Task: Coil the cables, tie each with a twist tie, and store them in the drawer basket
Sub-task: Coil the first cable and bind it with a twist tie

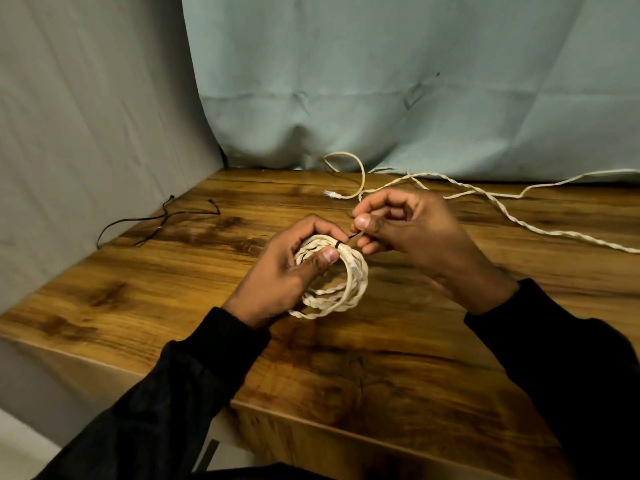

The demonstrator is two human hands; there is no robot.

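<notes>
One coiled cable (332, 275) gripped in left hand (287, 268); right hand (412, 233) pinches the twist tie (346, 240) wrapping it. Beyond the right hand, loose cable (502, 206) uncoiled. Drawer basket unseen.

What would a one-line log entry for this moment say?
step: tying coil | left hand: grips coiled cable | right hand: pinches twist tie | loose cable: waiting

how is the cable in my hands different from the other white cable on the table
The coiled cable is wound into a tight ring; the loose cable sprawls uncoiled across the table. The coiled cable has a black twist tie around it and is held; the loose cable lies untied, untouched. Both are whitish and twisted.
</notes>
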